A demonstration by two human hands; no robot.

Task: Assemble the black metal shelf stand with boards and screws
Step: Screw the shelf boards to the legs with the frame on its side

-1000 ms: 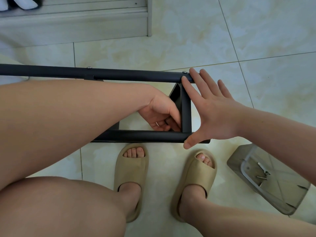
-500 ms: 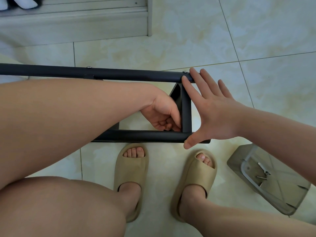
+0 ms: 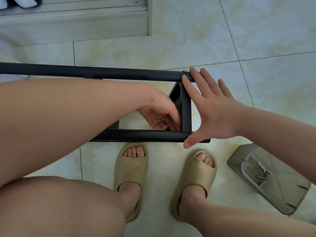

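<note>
The black metal shelf stand point(image 3: 136, 135) lay on its side on the tiled floor point(image 3: 188, 40) just in front of our feet, its two long tubes running left to right and a short cross bar point(image 3: 186, 113) joining them near the right end. Two screw heads point(image 3: 88, 66) showed on top of the far tube. Our right hand point(image 3: 213, 113) was spread flat against that end of the frame, fingers straight, with the fingertips point(image 3: 185, 79) on the far tube and the thumb lying over the end of the near tube. Our left hand point(image 3: 160, 113) reached in between the tubes to the inner corner beside the cross bar, its fingers curled there with the thumb against the bar; we could not tell whether they pinched anything. Our beige slippers point(image 3: 130, 177) stood on the floor just below the near tube. To the right, well apart from the stand, a clear plastic tray point(image 3: 287, 194) sat on the floor with a few loose screws point(image 3: 261, 177) in it. A pale skirting board point(image 3: 77, 23) ran along the top left.
</note>
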